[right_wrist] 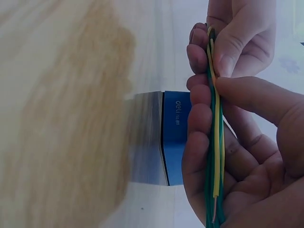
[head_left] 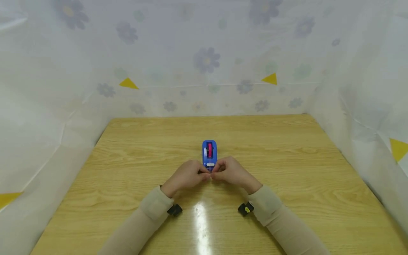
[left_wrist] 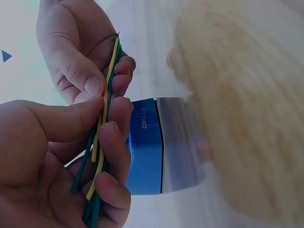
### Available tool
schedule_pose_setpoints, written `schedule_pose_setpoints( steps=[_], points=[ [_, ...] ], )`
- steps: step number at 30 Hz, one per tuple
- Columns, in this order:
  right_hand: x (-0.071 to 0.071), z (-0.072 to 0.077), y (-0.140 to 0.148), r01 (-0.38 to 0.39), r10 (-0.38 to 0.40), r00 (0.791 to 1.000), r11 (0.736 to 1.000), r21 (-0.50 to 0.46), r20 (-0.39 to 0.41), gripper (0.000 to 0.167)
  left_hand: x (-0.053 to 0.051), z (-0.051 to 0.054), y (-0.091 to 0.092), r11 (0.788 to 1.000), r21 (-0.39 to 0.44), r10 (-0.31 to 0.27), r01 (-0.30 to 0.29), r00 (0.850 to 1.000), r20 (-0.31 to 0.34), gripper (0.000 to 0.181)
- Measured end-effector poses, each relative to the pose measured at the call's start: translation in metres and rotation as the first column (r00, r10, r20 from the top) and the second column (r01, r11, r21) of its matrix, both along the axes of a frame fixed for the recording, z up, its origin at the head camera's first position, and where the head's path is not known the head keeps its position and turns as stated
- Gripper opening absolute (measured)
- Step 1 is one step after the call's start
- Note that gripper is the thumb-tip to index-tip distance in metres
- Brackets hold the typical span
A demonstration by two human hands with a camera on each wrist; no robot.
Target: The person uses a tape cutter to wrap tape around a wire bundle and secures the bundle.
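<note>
A thin bundle of green and yellow wires [left_wrist: 100,137] runs between both hands. The left hand [head_left: 188,174] pinches one part of it between thumb and curled fingers. Close beside it, the right hand [head_left: 232,173] grips the adjoining part in the same way, the two thumb tips almost meeting. One yellow wire shows a bare copper end [right_wrist: 214,209] in the right wrist view. Just beyond the fingertips stands a blue tape dispenser [head_left: 215,153] with a pink core in it. In the head view the hands hide the wires almost wholly and cover the dispenser's near end.
Underneath is a wood-grain table [head_left: 153,141], with a bright light reflection toward the front. White flower-patterned sheeting [head_left: 178,71] encloses its back and sides, with yellow triangles on it. Dark wrist devices [head_left: 174,210] sit at the sleeve cuffs.
</note>
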State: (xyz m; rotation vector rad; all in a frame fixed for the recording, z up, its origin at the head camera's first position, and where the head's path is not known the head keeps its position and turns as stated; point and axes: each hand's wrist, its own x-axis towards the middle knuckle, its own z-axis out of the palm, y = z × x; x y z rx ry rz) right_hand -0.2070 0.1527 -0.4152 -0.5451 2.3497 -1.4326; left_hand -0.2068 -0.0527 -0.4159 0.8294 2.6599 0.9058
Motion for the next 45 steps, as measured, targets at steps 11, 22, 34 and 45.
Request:
schedule_pose_setpoints(
  steps=[11, 22, 34, 45],
  points=[
    [0.003, 0.001, -0.004, 0.042, -0.037, 0.993, 0.998, 0.05, -0.11, 0.01, -0.006, 0.0, -0.004, 0.999, 0.014, -0.046, 0.044, 0.991, 0.125, 0.029],
    [0.007, 0.005, -0.007, 0.104, -0.09, 0.987, 0.99, 0.099, -0.135, 0.012, -0.011, -0.003, -0.006, 0.996, 0.06, -0.075, 0.068, 0.989, 0.125, 0.031],
    [0.002, 0.009, 0.0, 0.066, -0.058, 0.992, 0.995, 0.078, -0.11, 0.006, -0.003, 0.004, -0.001, 0.998, 0.07, -0.006, 0.001, 0.998, 0.07, 0.033],
    [0.0, 0.005, 0.001, 0.054, -0.052, 0.998, 0.998, 0.044, -0.039, 0.01, 0.001, 0.006, 0.001, 0.998, 0.049, 0.034, -0.035, 0.999, 0.013, 0.018]
  ],
)
